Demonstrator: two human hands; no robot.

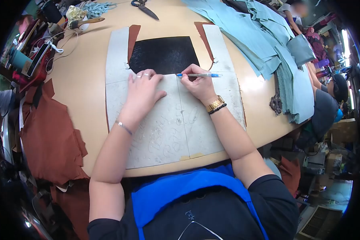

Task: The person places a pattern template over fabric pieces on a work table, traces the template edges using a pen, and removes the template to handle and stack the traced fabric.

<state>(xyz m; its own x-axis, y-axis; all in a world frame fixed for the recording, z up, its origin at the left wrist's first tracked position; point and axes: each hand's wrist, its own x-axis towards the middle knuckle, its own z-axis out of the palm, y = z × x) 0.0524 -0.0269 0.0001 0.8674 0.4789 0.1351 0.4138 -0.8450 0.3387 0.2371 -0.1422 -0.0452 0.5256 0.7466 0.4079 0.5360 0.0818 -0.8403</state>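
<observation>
A large grey-white pattern template with a wide notch at its far side lies on the table in front of me. Brown leather shows from under its edges, and a black sheet fills the notch. My left hand rests on the template with its fingers spread near the notch edge. In my right hand is a blue pen, pinched and held almost level, its tip at the notch edge. Faint handwriting and a drawn line mark the template.
Scissors lie at the far edge, and a brush is at the far left. Brown leather hangs over the left side. Pale blue-green leather sheets cover the right side. Other people, one a seated person, are at the right.
</observation>
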